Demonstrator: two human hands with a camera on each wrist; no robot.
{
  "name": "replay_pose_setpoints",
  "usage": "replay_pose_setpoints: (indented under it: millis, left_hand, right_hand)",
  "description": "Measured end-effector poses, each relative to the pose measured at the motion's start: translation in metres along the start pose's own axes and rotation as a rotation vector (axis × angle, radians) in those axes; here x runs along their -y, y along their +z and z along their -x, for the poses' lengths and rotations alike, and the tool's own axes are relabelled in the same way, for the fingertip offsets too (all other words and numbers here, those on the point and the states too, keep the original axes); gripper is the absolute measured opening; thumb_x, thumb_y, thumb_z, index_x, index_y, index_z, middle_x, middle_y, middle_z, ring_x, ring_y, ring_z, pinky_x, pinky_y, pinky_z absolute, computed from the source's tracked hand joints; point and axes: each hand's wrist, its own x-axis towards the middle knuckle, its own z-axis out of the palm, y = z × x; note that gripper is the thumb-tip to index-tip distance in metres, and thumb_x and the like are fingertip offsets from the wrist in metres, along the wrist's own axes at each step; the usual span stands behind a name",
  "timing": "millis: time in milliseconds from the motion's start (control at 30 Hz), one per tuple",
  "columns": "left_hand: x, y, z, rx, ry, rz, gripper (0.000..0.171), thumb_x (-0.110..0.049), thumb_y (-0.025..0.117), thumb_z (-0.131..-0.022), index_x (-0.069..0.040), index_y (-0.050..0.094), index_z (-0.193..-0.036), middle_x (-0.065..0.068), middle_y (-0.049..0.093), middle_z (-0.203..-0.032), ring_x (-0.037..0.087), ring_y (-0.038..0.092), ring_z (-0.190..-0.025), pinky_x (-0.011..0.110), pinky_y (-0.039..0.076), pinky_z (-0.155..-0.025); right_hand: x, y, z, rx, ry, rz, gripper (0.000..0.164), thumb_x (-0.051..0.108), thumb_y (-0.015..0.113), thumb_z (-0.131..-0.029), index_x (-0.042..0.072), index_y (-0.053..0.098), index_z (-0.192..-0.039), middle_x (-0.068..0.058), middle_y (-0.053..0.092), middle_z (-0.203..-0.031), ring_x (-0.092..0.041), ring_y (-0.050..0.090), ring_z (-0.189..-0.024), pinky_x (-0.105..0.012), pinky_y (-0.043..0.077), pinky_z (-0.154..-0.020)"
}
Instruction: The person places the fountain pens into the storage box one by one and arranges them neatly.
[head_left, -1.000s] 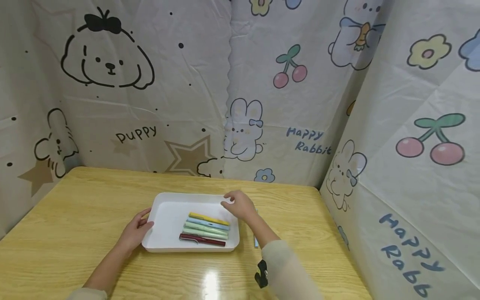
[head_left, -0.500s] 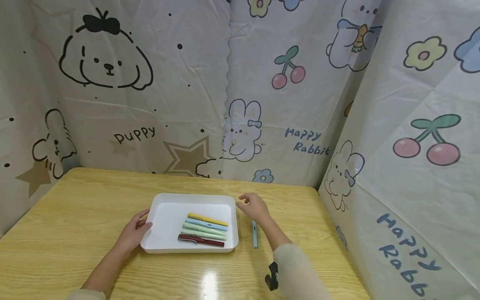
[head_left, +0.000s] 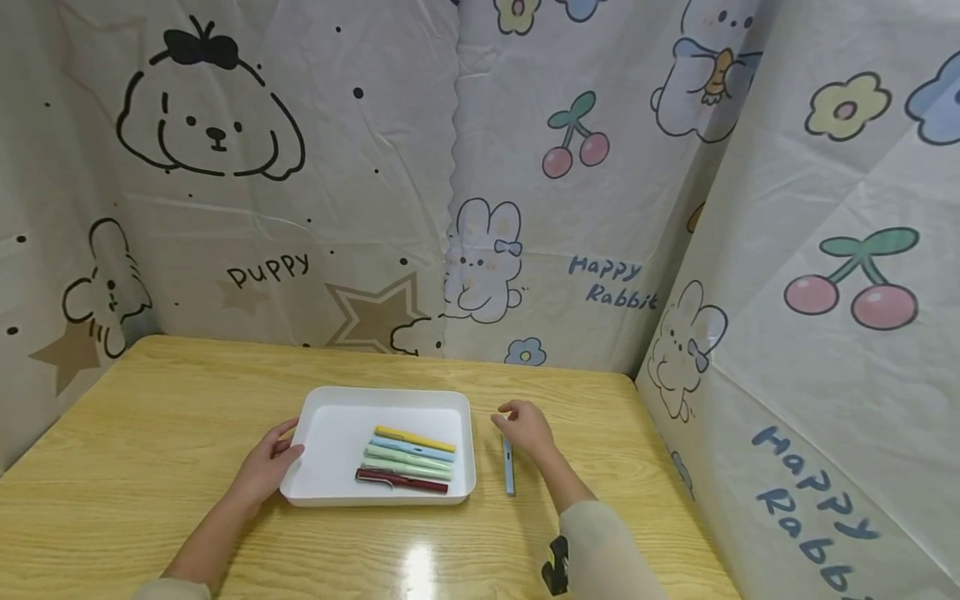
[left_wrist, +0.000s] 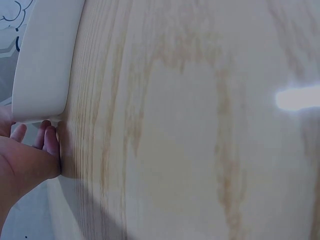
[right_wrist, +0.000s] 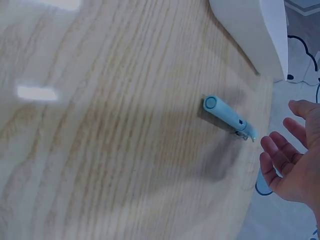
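A white tray [head_left: 330, 417] stands on the table in the head view. Several pens lie side by side in its right half: a yellow pen [head_left: 415, 438], a light blue pen [head_left: 412, 449], pale green pens [head_left: 408, 465] and a dark red pen [head_left: 401, 480]. My left hand [head_left: 264, 463] holds the tray's left side, its thumb at the rim. Right of the tray, another light blue pen [head_left: 509, 471] lies alone on the table. My right hand [head_left: 527, 428] is over its far end, fingers loosely bent and apart from the pen [right_wrist: 225, 114] in the right wrist view.
The wooden table [head_left: 360, 550] ends at a printed cloth [head_left: 382, 208] hanging behind it. A second stretch of cloth [head_left: 825, 383] closes off the right side. The tray's wall [right_wrist: 255, 35] stands close to the loose pen.
My right hand has moved right, from over the tray's far right corner to above the loose light blue pen. My left hand stays at the tray; the pens inside lie unchanged.
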Motion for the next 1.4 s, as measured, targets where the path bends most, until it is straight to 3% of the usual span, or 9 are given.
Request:
replay_pose_setpoints:
  millis: [233,633,1200,1400]
  left_hand:
    - [-0.001,0.001,0.0,-0.004,-0.004,0.007,0.059,-0.026,0.043,-0.1,-0.006,0.018,-0.149,0.033,0.033,-0.14,0.042,0.041,-0.124,0.043,0.048,-0.093]
    - [-0.004,0.001,0.004,-0.002,0.001,0.014,0.058,-0.024,0.042,-0.1,-0.005,0.018,-0.149,0.034,0.034,-0.14,0.042,0.042,-0.123,0.04,0.049,-0.09]
    - [-0.003,0.001,0.002,-0.006,-0.006,0.017,0.058,-0.024,0.042,-0.1,-0.006,0.018,-0.149,0.033,0.033,-0.141,0.042,0.04,-0.125,0.043,0.047,-0.094]
    - [-0.003,0.001,0.002,-0.005,0.001,0.013,0.058,-0.024,0.042,-0.1,-0.005,0.017,-0.149,0.034,0.032,-0.141,0.043,0.04,-0.125,0.043,0.047,-0.093]
  right_hand:
    - [-0.012,0.003,0.004,-0.021,0.03,-0.041,0.032,0.028,0.061,-0.089,0.004,0.066,-0.11,-0.014,0.064,-0.105,-0.026,0.058,-0.095,-0.04,0.049,-0.078]
    - [-0.027,0.01,0.01,-0.064,0.09,-0.076,0.034,0.026,0.063,-0.088,0.0,0.065,-0.109,-0.012,0.061,-0.091,-0.019,0.052,-0.077,-0.027,0.041,-0.062]
    - [-0.035,0.025,0.012,-0.115,0.199,-0.147,0.039,0.031,0.065,-0.085,0.001,0.063,-0.109,-0.013,0.065,-0.097,-0.02,0.057,-0.078,-0.028,0.045,-0.063]
    - [-0.034,0.031,0.013,-0.146,0.228,-0.126,0.04,0.032,0.067,-0.084,0.001,0.063,-0.109,-0.015,0.065,-0.106,-0.024,0.06,-0.088,-0.035,0.049,-0.072]
